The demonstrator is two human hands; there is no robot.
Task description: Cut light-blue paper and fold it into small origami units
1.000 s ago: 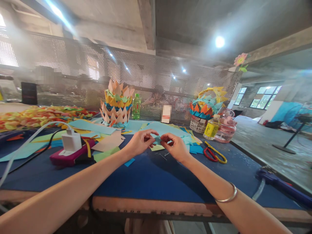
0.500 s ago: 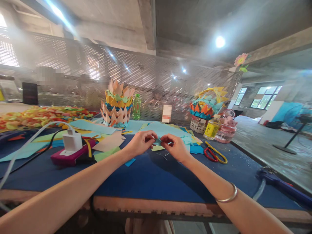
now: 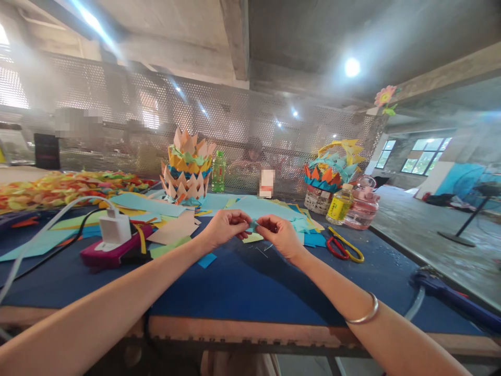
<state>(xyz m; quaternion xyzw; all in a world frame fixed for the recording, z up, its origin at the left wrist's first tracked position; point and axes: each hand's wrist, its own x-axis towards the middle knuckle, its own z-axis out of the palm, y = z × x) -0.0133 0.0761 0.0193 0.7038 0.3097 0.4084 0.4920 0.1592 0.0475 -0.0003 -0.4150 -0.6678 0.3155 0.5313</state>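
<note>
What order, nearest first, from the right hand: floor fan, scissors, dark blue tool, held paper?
1. Held paper, in the right hand's grip.
2. Scissors, right of it.
3. Dark blue tool, table's right side.
4. Floor fan, beyond the table.

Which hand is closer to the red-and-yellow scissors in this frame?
The right. The right hand is just left of the scissors, gripping a small light-blue piece; the left hand grips that piece from its other side, farther from the scissors.
</note>
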